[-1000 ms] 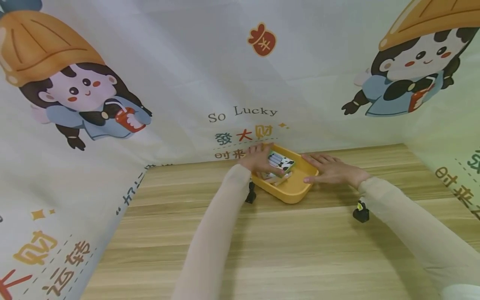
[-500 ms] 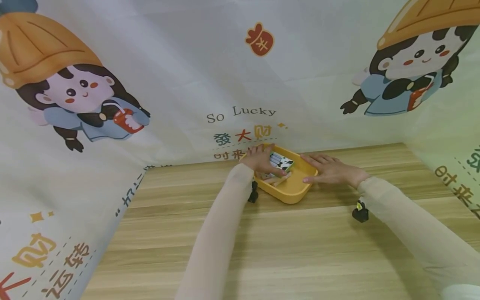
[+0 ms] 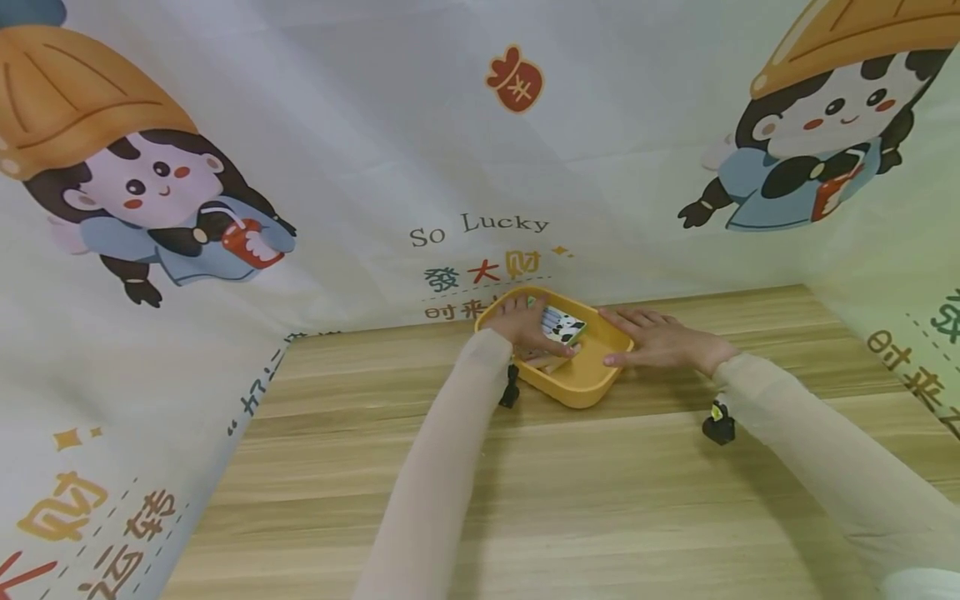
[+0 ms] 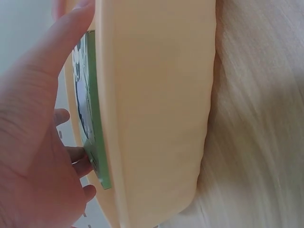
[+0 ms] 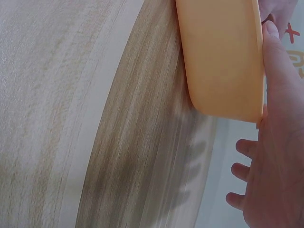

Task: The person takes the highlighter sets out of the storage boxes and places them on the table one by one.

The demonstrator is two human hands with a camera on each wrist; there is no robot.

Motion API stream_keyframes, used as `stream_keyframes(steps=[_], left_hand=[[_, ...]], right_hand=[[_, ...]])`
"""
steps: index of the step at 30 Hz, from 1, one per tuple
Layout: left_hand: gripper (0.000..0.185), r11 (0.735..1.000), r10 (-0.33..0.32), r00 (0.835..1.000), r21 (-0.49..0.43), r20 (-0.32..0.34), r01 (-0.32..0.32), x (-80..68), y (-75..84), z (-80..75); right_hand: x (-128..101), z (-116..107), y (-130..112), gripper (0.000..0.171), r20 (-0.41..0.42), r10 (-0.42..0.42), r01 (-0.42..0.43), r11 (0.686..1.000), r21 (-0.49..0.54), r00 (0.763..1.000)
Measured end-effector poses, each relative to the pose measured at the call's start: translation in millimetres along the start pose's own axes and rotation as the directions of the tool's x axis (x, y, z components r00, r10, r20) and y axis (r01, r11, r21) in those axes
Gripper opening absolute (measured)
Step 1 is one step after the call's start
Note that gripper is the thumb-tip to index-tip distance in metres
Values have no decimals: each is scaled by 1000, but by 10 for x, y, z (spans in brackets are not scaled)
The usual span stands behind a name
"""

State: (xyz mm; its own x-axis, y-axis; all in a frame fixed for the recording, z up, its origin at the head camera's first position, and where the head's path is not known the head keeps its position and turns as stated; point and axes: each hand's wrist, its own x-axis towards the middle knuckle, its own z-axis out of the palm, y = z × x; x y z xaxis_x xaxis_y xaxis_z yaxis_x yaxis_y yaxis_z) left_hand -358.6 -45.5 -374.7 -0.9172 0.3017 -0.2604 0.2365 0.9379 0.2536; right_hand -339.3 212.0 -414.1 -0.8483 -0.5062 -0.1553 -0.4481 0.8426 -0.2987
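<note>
At the bench's (image 3: 525,500) far edge, a yellow tray (image 3: 581,383) sits cornerwise (long axis running far-left to near-right). The left hand (image 3: 528,329) grips a green panda-print box (image 3: 562,327) inside it; the right hand (image 3: 660,340) rests flat, fingers straight, against the tray's right rim.
</note>
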Motion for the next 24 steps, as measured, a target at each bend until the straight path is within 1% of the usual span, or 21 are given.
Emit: stream_keyframes(steps=[4, 9, 16, 20, 24], left_hand=[[110, 1000, -3, 1000, 9, 7, 3, -30, 23, -27], [108, 999, -19, 1000, 35, 15, 18, -26, 38, -43], [108, 999, -3, 1000, 40, 17, 2, -27, 62, -65], [109, 999, -30, 999, 38, 37, 29, -21, 83, -82], [110, 996, -63, 996, 64, 59, 60, 14, 93, -88]], right_hand=[[-7, -17, -19, 90, 6, 3, -3, 1000, 1, 1000], [-17, -34, -43, 89, 10, 4, -4, 1000, 8, 1000], [-10, -27, -43, 90, 12, 10, -10, 1000, 3, 1000], [-3, -16, -30, 91, 14, 11, -11, 1000, 6, 1000], [3, -9, -18, 91, 13, 14, -14, 1000, 4, 1000]])
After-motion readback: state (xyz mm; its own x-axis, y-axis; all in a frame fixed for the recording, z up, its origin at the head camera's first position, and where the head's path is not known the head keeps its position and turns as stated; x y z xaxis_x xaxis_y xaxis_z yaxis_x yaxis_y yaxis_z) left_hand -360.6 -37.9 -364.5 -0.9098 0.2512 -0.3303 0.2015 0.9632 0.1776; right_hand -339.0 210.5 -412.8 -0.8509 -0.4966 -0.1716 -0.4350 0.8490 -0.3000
